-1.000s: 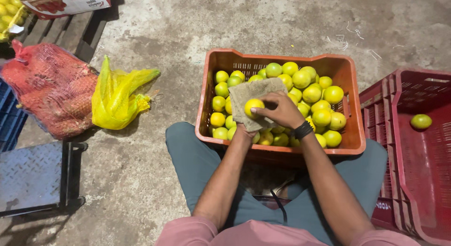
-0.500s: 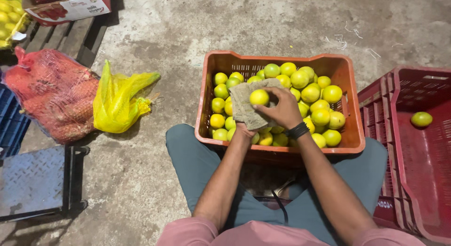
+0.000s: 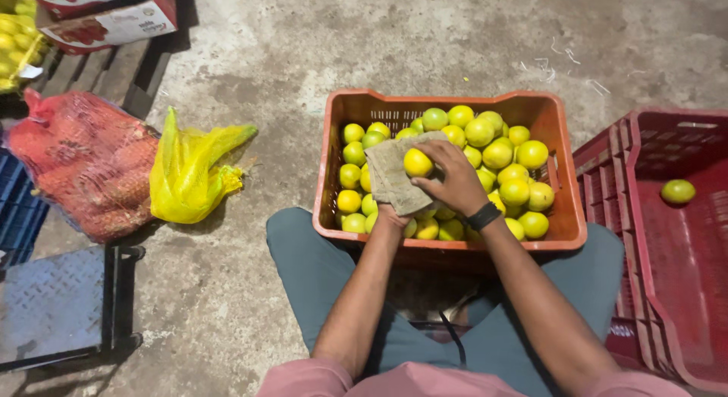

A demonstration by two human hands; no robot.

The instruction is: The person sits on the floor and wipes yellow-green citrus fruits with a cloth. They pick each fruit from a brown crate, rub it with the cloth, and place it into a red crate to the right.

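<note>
Nearest the camera, the person's two forearms reach forward over grey-trousered legs to the orange crate (image 3: 331, 181), which stands on the concrete floor (image 3: 250, 291) against the knees. The left hand (image 3: 390, 213) is mostly hidden under a brownish cloth (image 3: 389, 173) that it holds up from below, just inside the crate's near wall; how its fingers are set cannot be told. The right hand (image 3: 453, 177), with a black band at the wrist, is closed around a yellow fruit (image 3: 418, 163) and presses it against the cloth, above the heap of yellow-green fruits (image 3: 504, 166) that fills the crate.

Right of the orange crate, just beside it, stands a red crate (image 3: 644, 238) with a single green fruit (image 3: 677, 191) lying in it. Left of the orange crate, near the viewer, is a dark metal platform (image 3: 53, 306). Farther left and beyond that lie a yellow mesh bag (image 3: 189, 173) and a red mesh sack (image 3: 83, 166), touching each other. Farthest off, to the crate's far left, a cardboard box (image 3: 106, 18) sits on wooden slats (image 3: 114, 59), with more yellow fruit (image 3: 15, 48) at the edge of view.
</note>
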